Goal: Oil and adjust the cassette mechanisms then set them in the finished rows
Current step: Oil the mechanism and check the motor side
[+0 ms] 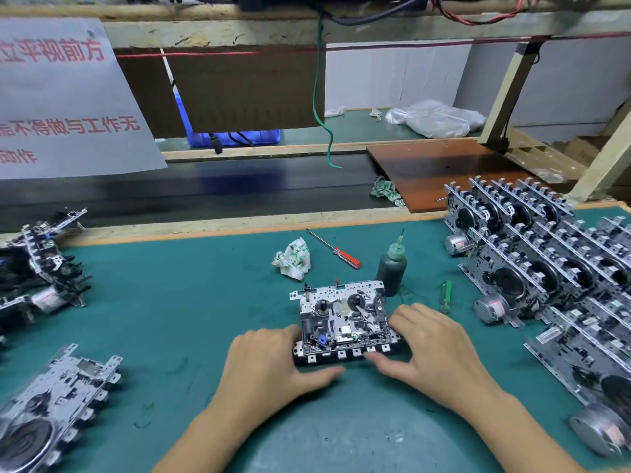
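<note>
A metal cassette mechanism [343,319] lies flat on the green mat [170,319] in the middle, its key row toward me. My left hand [273,367] grips its left front corner, thumb along the front edge. My right hand [433,346] holds its right side, thumb touching the keys. A dark oil bottle [392,266] with a green nozzle stands just behind the mechanism. Rows of standing mechanisms [546,261] fill the right side.
A red-handled screwdriver [336,249] and a crumpled cloth [293,259] lie behind the mechanism. A small green tool [446,295] lies right of the bottle. More mechanisms sit at the left [44,268] and front left [51,404]. A black conveyor belt [205,192] runs behind.
</note>
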{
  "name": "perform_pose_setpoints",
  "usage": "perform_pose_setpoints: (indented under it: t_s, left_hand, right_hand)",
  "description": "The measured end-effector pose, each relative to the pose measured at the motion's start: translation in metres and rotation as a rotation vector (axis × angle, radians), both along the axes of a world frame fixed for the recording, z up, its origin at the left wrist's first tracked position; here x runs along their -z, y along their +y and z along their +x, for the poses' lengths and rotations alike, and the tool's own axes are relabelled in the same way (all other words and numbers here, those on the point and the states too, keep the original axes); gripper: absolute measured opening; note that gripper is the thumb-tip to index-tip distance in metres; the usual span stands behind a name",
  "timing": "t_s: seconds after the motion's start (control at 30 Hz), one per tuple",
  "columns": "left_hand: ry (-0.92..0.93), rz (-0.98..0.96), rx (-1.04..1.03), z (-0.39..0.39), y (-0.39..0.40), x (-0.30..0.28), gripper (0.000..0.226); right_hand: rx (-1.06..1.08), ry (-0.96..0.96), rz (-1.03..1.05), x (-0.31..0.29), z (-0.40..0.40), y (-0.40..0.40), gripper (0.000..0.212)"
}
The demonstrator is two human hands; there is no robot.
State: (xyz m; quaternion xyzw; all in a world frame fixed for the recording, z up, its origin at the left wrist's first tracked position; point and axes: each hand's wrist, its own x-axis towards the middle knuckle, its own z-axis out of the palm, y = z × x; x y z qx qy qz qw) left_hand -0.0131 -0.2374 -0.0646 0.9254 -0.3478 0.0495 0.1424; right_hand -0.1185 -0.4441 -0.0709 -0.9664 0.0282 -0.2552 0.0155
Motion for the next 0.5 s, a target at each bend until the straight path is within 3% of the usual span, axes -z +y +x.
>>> perform_pose_setpoints:
  t_s: [0.07, 0.3, 0.5]
  left_hand:
    - [-0.038, -0.041, -0.034, -0.003, -0.003, 0.001, 0.071]
    - [-0.233, -0.237, -0.052, -0.007, -0.009, 0.01, 0.061]
    - [-0.199, -0.233, -0.002, -0.003, -0.007, 0.013, 0.061]
  right_hand:
    - [0.002, 0.014, -0.023, 0.001, 0.0, 0.001, 0.049]
    - [-0.114, 0.076, 0.103, 0.003, 0.003, -0.004, 0.053]
    - [-0.12, 0.072, 0.105, 0.004, 0.003, -0.003, 0.052]
